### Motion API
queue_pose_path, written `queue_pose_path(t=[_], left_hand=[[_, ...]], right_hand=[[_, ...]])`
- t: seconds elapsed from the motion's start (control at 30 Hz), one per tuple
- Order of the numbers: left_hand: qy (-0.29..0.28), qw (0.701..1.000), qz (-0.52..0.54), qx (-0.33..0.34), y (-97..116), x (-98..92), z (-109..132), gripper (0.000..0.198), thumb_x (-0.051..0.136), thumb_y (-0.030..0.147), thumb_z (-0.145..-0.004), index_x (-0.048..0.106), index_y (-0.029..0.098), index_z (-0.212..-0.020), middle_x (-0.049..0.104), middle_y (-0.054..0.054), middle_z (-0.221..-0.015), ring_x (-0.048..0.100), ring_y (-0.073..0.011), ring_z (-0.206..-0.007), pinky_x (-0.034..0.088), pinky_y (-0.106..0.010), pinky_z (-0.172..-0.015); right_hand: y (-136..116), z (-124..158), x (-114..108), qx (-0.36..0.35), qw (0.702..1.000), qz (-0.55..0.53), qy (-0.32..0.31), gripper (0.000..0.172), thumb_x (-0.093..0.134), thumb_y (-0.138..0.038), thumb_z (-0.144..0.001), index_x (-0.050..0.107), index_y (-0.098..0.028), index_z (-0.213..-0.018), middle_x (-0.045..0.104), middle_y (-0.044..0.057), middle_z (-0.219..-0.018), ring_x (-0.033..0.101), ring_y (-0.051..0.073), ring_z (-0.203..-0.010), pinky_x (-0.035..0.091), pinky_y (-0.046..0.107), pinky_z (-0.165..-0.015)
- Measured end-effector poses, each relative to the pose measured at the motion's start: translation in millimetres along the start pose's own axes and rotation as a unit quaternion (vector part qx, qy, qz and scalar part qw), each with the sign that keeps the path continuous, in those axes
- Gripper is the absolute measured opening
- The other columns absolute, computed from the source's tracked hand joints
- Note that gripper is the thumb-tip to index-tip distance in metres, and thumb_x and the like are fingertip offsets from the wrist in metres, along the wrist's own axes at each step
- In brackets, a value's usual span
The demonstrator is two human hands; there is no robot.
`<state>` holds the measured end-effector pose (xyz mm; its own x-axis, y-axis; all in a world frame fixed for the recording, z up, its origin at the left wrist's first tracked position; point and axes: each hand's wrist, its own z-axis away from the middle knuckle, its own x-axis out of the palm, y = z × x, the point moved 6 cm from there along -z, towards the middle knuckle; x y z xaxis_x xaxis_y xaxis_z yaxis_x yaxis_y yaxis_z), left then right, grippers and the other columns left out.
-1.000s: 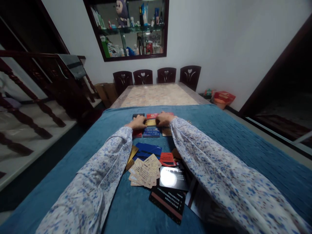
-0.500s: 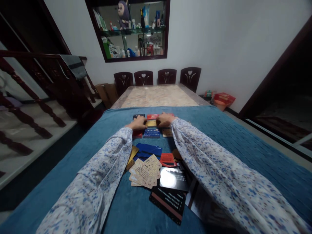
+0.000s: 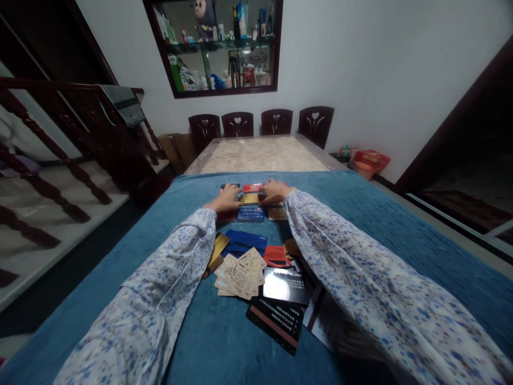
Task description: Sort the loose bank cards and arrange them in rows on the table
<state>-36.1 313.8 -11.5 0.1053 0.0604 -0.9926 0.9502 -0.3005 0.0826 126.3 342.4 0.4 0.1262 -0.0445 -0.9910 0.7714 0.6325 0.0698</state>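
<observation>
Cards stand in rows of small stacks on the blue cloth. My left hand [image 3: 227, 199], fingers apart, is at the left edge of the gold card stack [image 3: 250, 199] in the middle. My right hand [image 3: 274, 191] is at that stack's right edge, its fingers spread. Behind lies a red stack [image 3: 252, 188], in front a blue one [image 3: 250, 215]. A beige stack [image 3: 277, 214] sits at the right. Nearer are fanned beige cards [image 3: 240, 275], blue cards [image 3: 246, 241], an orange-red card [image 3: 276, 255], a silvery card [image 3: 285, 285] and a black card [image 3: 276, 321].
Beyond the blue cloth [image 3: 140, 256] the bare tabletop [image 3: 260, 153] reaches four dark chairs, one of them at the right [image 3: 315, 125]. A wooden railing [image 3: 52, 144] stands left. A red bag [image 3: 371, 160] is on the right.
The view has tipped down slightly. My left hand has drawn back a little from the gold stack, its fingers more spread. The cards appear to lie as before.
</observation>
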Motion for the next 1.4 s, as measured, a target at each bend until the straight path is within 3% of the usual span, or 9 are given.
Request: queue_pose_path(t=[0.4,0.87,1.2,1.4], left_hand=[[0.094,0.995,0.029,0.034,6,-5.1,41,0.046,0.061,0.023,-0.084,0.067,0.016,-0.129,0.062,-0.016,-0.134,0.048,-0.0363,-0.128,0.042,-0.057,-0.105],[0.127,0.989,0.044,0.054,21,-13.9,107,0.035,0.058,0.025,-0.09,0.07,0.018,-0.123,0.065,-0.014,-0.13,0.051,-0.0333,-0.121,0.042,-0.052,-0.099],[0.134,0.986,0.07,0.074,33,-11.4,158,0.035,0.056,0.026,-0.093,0.068,0.019,-0.125,0.065,-0.013,-0.131,0.05,-0.0309,-0.123,0.04,-0.053,-0.105],[0.141,0.985,0.061,0.078,37,-6.5,181,0.03,0.053,0.026,-0.096,0.071,0.019,-0.12,0.067,-0.014,-0.126,0.053,-0.0305,-0.118,0.042,-0.052,-0.1]], right_hand=[[-26,38,-17,-0.028,0.996,0.01,0.088,0.042,0.06,-0.037,-0.093,0.072,-0.018,-0.128,0.065,0.02,-0.132,0.048,0.038,-0.123,0.043,0.048,-0.093],[-63,88,-19,-0.066,0.993,0.007,0.097,0.032,0.058,-0.029,-0.096,0.073,-0.021,-0.124,0.063,0.016,-0.136,0.045,0.035,-0.125,0.04,0.048,-0.096],[-85,123,-11,-0.091,0.989,-0.03,0.116,0.029,0.06,-0.032,-0.095,0.075,-0.022,-0.119,0.066,0.015,-0.126,0.045,0.033,-0.12,0.036,0.045,-0.093],[-95,137,-2,-0.118,0.982,-0.061,0.138,0.028,0.062,-0.031,-0.095,0.074,-0.023,-0.12,0.066,0.014,-0.125,0.044,0.032,-0.12,0.033,0.043,-0.092]])
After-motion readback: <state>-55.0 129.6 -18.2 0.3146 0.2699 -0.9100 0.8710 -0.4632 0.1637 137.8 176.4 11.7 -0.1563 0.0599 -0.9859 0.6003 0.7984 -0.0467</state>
